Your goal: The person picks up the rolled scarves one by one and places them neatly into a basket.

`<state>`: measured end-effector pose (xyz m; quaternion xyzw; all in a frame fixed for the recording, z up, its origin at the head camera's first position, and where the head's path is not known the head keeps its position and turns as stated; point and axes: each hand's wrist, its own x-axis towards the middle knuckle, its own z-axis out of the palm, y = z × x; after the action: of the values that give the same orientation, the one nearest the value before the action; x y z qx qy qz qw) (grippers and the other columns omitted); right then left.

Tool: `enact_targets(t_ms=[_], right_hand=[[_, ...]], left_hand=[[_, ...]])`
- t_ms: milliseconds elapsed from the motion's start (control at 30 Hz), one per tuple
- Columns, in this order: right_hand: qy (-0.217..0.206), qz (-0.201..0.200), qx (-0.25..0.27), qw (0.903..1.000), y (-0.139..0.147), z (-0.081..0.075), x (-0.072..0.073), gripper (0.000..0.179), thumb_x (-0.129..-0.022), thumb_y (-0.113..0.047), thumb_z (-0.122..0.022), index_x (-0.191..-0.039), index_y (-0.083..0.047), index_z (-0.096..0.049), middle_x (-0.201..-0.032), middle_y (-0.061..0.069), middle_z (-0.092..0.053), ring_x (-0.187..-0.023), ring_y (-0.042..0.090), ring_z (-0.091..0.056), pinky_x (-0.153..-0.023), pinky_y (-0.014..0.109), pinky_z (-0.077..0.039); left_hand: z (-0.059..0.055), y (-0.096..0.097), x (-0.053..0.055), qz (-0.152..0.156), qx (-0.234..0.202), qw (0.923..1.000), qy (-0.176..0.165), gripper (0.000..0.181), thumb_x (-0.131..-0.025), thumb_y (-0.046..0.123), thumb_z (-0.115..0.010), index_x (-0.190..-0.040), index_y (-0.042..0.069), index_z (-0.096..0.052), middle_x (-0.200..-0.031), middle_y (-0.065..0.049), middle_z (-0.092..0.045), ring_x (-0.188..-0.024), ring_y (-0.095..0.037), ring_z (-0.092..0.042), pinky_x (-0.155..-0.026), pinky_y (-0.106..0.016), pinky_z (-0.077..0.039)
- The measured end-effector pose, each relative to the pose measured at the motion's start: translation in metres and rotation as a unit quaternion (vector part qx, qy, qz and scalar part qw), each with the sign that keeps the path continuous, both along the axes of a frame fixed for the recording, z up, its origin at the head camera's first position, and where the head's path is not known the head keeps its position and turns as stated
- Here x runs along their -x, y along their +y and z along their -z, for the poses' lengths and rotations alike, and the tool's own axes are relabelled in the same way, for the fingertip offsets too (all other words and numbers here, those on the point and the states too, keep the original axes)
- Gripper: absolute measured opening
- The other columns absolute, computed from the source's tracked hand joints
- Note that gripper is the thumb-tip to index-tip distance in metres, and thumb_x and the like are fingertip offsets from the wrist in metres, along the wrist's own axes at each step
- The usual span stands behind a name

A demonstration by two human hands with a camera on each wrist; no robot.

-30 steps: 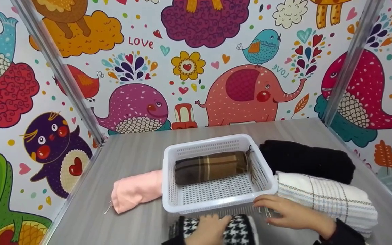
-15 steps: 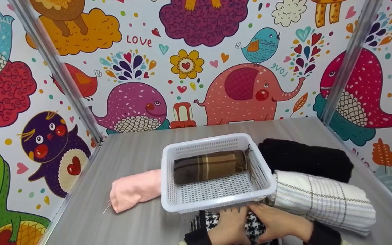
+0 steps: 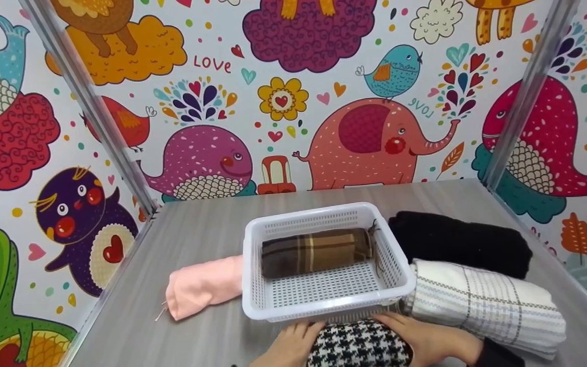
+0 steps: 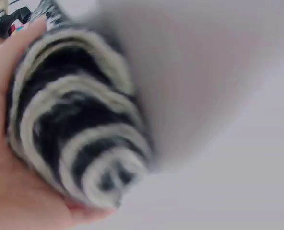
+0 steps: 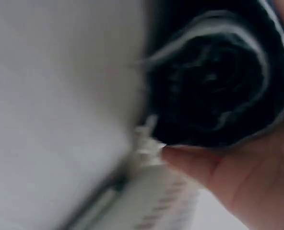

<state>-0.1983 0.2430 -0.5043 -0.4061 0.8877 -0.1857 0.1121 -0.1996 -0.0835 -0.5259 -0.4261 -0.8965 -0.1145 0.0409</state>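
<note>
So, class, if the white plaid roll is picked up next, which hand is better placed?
Probably the right hand: it holds the houndstooth roll at the end nearest the white plaid roll, while the left hand grips the opposite end. Either must first let go.

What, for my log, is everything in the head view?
Houndstooth roll: 1, black-and-white, nearer than basket
Basket: 1, white, centre
Plaid roll: 1, brown, inside basket
Pink roll: 1, pink, left of basket
Black roll: 1, black, right, farther
Checked roll: 1, white, right, nearer
Table: 1, grey, underneath
Cartoon backdrop: 1, multicoloured, beyond table
Metal posts: 2, silver, either side
Left hand: 1, bare, gripping houndstooth roll
Right hand: 1, black sleeve, gripping same roll
</note>
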Motion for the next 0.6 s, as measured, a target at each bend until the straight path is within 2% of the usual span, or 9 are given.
enact_targets(t_ms=[67, 167, 200, 267, 300, 400, 467, 533, 600], right_hand=[[0.013, -0.001, 0.023, 0.9996, 0.002, 0.007, 0.001, 0.104, -0.068, -0.059, -0.069, -0.144, -0.008, -0.020, -0.134, 0.024, -0.037, -0.116, 0.038, -0.044, -0.086, 0.050, -0.046], [0.048, 0.007, 0.057, 0.9972, 0.004, 0.020, 0.002, 0.104, -0.066, -0.059, -0.070, -0.141, -0.003, -0.025, -0.129, 0.019, -0.043, -0.114, 0.031, -0.046, -0.087, 0.046, -0.046], [0.059, 0.011, 0.068, 0.9959, 0.004, 0.024, 0.002, 0.104, -0.066, -0.059, -0.071, -0.140, -0.002, -0.026, -0.127, 0.018, -0.045, -0.114, 0.030, -0.046, -0.087, 0.045, -0.046], [0.075, 0.017, 0.087, 0.9933, 0.005, 0.030, 0.004, 0.103, -0.065, -0.056, -0.073, -0.140, -0.001, -0.028, -0.125, 0.015, -0.047, -0.113, 0.027, -0.046, -0.088, 0.044, -0.044], [0.081, 0.015, 0.099, 0.9917, 0.005, 0.032, 0.004, 0.100, -0.066, -0.051, -0.075, -0.139, 0.000, -0.029, -0.124, 0.014, -0.049, -0.112, 0.026, -0.047, -0.088, 0.043, -0.044], [0.052, 0.013, 0.135, 0.9894, 0.005, 0.035, 0.006, 0.091, -0.066, -0.034, -0.077, -0.137, -0.001, -0.031, -0.124, 0.009, -0.049, -0.112, 0.020, -0.049, -0.090, 0.039, -0.044], [0.022, 0.011, 0.156, 0.9874, 0.004, 0.034, 0.007, 0.088, -0.065, -0.026, -0.078, -0.136, -0.002, -0.032, -0.124, 0.005, -0.050, -0.111, 0.017, -0.050, -0.090, 0.036, -0.044], [0.000, 0.013, 0.170, 0.9854, 0.003, 0.032, 0.008, 0.083, -0.067, -0.024, -0.077, -0.136, -0.006, -0.034, -0.124, 0.001, -0.051, -0.110, 0.015, -0.052, -0.090, 0.033, -0.045], [0.002, 0.013, 0.175, 0.9844, 0.002, 0.029, 0.008, 0.079, -0.069, -0.026, -0.077, -0.135, -0.010, -0.037, -0.123, -0.002, -0.053, -0.107, 0.013, -0.054, -0.088, 0.032, -0.046]], left_hand=[[0.004, -0.010, 0.000, 0.000, -0.028, 0.9987, -0.042, 0.080, -0.080, 0.064, -0.050, -0.134, 0.008, -0.034, -0.122, -0.018, -0.045, -0.101, -0.030, -0.051, -0.076, -0.037, -0.048], [0.009, -0.018, 0.003, -0.012, -0.052, 0.9893, -0.136, 0.081, -0.079, 0.060, -0.056, -0.136, 0.009, -0.030, -0.126, -0.019, -0.043, -0.106, -0.028, -0.051, -0.079, -0.037, -0.048], [0.010, -0.020, 0.004, -0.016, -0.053, 0.9871, -0.151, 0.082, -0.078, 0.060, -0.057, -0.137, 0.008, -0.030, -0.126, -0.019, -0.043, -0.106, -0.028, -0.051, -0.079, -0.037, -0.048], [0.011, -0.021, 0.006, -0.022, -0.054, 0.9860, -0.156, 0.085, -0.077, 0.059, -0.059, -0.137, 0.007, -0.030, -0.127, -0.020, -0.043, -0.108, -0.029, -0.051, -0.082, -0.038, -0.047], [0.012, -0.021, 0.006, -0.020, -0.061, 0.9870, -0.147, 0.087, -0.075, 0.059, -0.061, -0.136, 0.006, -0.031, -0.127, -0.020, -0.044, -0.109, -0.029, -0.051, -0.083, -0.038, -0.047], [0.013, -0.020, 0.008, -0.019, -0.109, 0.9850, -0.133, 0.092, -0.068, 0.058, -0.069, -0.135, 0.005, -0.035, -0.120, -0.017, -0.053, -0.104, -0.025, -0.056, -0.083, -0.035, -0.048], [0.012, -0.020, 0.008, -0.020, -0.147, 0.9778, -0.148, 0.091, -0.065, 0.056, -0.073, -0.133, 0.006, -0.037, -0.112, -0.012, -0.060, -0.098, -0.019, -0.059, -0.080, -0.032, -0.050], [0.010, -0.020, 0.008, -0.024, -0.175, 0.9685, -0.176, 0.089, -0.063, 0.053, -0.076, -0.131, 0.007, -0.039, -0.103, -0.007, -0.065, -0.091, -0.013, -0.061, -0.078, -0.028, -0.050], [0.007, -0.021, 0.007, -0.028, -0.185, 0.9633, -0.193, 0.086, -0.063, 0.051, -0.077, -0.128, 0.008, -0.041, -0.097, -0.005, -0.067, -0.088, -0.010, -0.062, -0.076, -0.026, -0.050]])
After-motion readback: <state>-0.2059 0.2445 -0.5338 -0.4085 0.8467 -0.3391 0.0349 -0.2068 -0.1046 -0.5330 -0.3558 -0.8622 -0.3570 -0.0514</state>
